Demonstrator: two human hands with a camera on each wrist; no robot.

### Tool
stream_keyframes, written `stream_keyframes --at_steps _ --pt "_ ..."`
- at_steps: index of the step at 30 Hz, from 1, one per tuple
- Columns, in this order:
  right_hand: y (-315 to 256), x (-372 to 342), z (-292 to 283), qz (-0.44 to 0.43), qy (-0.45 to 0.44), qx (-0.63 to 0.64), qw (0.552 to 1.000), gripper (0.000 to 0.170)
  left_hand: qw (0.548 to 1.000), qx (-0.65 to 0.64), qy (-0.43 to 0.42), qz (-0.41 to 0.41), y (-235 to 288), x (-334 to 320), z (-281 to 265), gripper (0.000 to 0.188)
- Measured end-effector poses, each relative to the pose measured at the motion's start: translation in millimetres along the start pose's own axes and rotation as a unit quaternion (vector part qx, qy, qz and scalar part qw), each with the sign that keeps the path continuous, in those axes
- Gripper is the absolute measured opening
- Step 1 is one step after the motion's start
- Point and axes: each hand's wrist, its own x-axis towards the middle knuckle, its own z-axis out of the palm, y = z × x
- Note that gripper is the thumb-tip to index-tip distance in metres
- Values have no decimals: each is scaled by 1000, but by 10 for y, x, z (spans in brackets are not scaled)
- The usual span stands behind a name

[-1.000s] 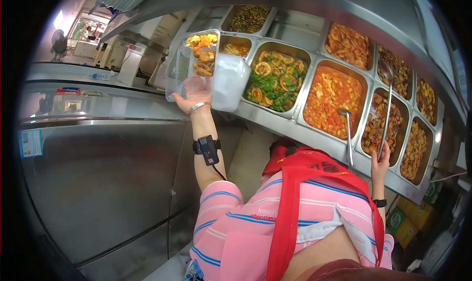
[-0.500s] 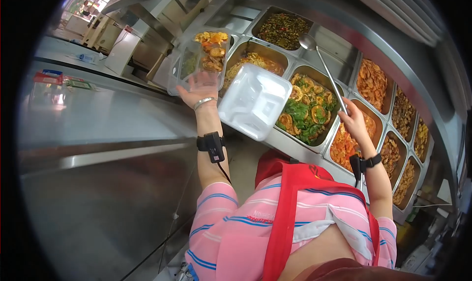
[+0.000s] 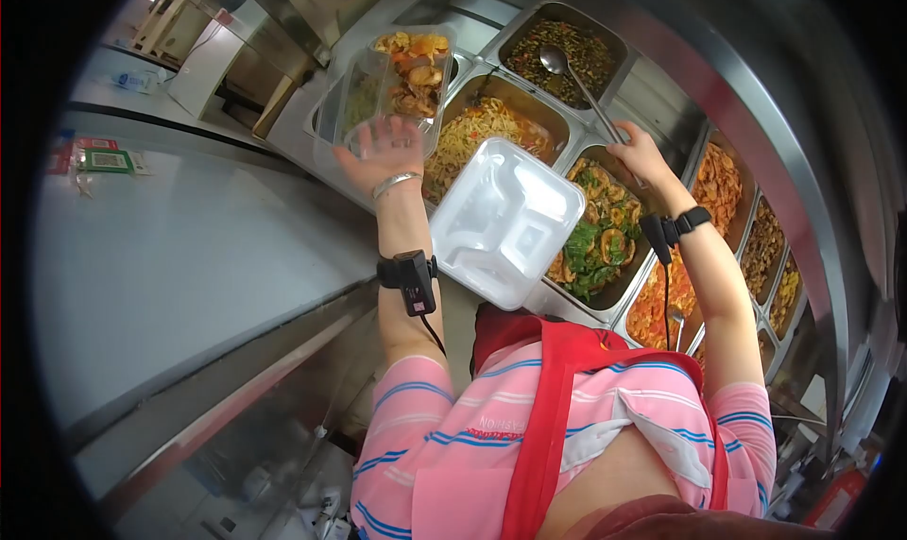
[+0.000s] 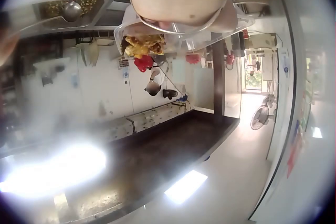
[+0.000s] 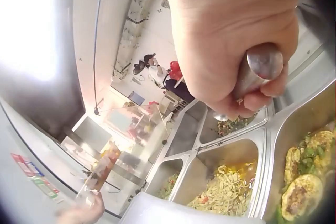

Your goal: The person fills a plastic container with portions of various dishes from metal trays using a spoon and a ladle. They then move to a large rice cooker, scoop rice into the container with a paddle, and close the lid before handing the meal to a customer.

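Note:
In the head view, my left hand [image 3: 383, 153] supports a clear divided takeaway container [image 3: 447, 53] from below, palm up with fingers extended. Yellow and orange-brown food [image 3: 416, 72] fills its right side. My right hand [image 3: 642, 157] grips a long-handled metal ladle [image 3: 590, 101], whose bowl lies at the pan of chopped green vegetables [image 3: 576, 39]. The right wrist view shows the fingers [image 5: 257, 100] curled round the handle end [image 5: 257, 71]. Translucent divided containers [image 3: 510, 223] sit between my arms, overlapping the noodle pan [image 3: 482, 129].
Below the right hand is a pan of leafy greens with round slices [image 3: 605, 228]. More pans, including an orange-red dish [image 3: 661, 304], run along the right. A metal counter [image 3: 208, 247] extends on the left. Overhead, a metal ledge [image 3: 746, 86] curves past the pans.
My right hand has carried the ladle leftward from the right-hand pans to the chopped green vegetable pan. The view has swung left; the left hand still supports the container.

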Motion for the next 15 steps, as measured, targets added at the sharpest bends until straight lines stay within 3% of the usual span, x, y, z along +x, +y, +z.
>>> stream_keyframes --at_steps 9,15 --pt "-191 654 160 21 -22 -62 998 48 999 10 -28 -19 -79 107 138 57" --pt "-246 778 284 -16 25 -135 990 48 997 52 -47 -19 -108 175 164 65"
